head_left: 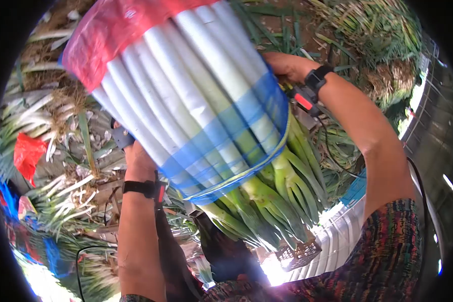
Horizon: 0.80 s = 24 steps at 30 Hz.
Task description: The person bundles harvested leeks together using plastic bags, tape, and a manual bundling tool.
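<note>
A big bundle of leeks (191,95) is in front of the person, held between the two hands and tilted, with the white stems toward the upper left and the green leaves (272,206) toward the lower right. The right hand (288,67) lies at its right edge; the grip there seems to be bent fingers pinching the side, but the fingertips are hidden. The left hand (140,157) is at the lower left edge, partly behind the stems, and I cannot tell how far its fingers are closed.

Red plastic (118,32) covers the stem end, and a blue band (201,163) goes around the bundle near the leaves. Loose leeks (73,201) lie at the left, near a red scrap (27,157).

In my judgement, the bundle is rather heavy and too wide for one hand. The stems look smooth, so they may slip; they are probably stiff but can be bruised, while the leaves are softer and tear more easily. The better hold is from both sides, at the white stems or the blue band, not by the leaves.
</note>
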Motion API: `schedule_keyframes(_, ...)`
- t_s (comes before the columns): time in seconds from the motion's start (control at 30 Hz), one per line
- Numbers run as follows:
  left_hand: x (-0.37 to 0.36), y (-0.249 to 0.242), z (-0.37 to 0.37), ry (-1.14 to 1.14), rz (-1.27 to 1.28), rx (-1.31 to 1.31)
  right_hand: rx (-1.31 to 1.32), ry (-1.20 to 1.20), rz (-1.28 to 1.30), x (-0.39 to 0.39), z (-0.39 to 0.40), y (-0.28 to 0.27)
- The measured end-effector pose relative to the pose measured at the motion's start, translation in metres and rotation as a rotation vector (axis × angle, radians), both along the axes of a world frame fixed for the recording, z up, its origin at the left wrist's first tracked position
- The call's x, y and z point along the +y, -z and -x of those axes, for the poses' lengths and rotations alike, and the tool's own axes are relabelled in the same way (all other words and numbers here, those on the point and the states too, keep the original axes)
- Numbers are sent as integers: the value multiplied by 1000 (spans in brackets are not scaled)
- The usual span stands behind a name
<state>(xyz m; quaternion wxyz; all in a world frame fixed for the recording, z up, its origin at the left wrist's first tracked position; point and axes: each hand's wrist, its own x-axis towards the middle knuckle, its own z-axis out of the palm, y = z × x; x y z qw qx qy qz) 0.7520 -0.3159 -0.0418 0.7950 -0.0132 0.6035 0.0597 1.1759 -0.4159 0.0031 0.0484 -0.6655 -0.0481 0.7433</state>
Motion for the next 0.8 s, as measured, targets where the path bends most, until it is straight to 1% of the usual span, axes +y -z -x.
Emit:
schedule_keyframes(0.03, 2, -10, -7, -20, -15, 5, 0, -71, -49, 3, -3, 4)
schedule_keyframes(0.13, 18, -52, -42, -37, -51, 59, 10, 123, 83, 22, 5, -13)
schedule_keyframes(0.17, 24, -62, -51, -35, -39, 93, -43, 131, 85, 34, 13, -28)
schedule_keyframes(0.2, 14, -46, -45, -49, -50, 69, -98, 143, 88, 45, 19, -38)
schedule_keyframes(0.23, -40, 28, -13, 51, -156, 89, -157, 153, 91, 42, 17, -32)
schedule_keyframes(0.3, -48, 8, -11, 332, -297, 213, -176, 185, 98, 51, 21, -40)
schedule_keyframes(0.33, -49, -6, -10, 602, -410, 268, -186, 201, 103, 55, 21, -44)
schedule_keyframes(0.37, -45, -25, -11, 901, -524, 347, -197, 146, 66, 47, 16, -37)
schedule_keyframes(0.4, -41, -45, -12, 1169, -627, 437, -194, 118, 94, 51, 15, -38)
schedule_keyframes(0.47, -34, -50, -10, 1296, -701, 346, -201, 68, 144, 57, 14, -40)
schedule_keyframes(0.57, -28, -41, -8, 1318, -585, 305, -205, 148, 184, 66, 19, -41)
schedule_keyframes(0.67, -31, -30, -9, 971, -498, 323, -191, 219, 250, 72, 22, -44)
schedule_keyframes(0.7, -37, -18, -10, 779, -373, 297, -183, 241, 274, 75, 24, -46)
schedule_keyframes(0.73, -45, -10, -7, 633, -315, 288, -198, 246, 256, 77, 27, -48)
schedule_keyframes(0.8, -31, -21, -19, 349, -202, 265, -231, 266, 219, 81, 33, -54)
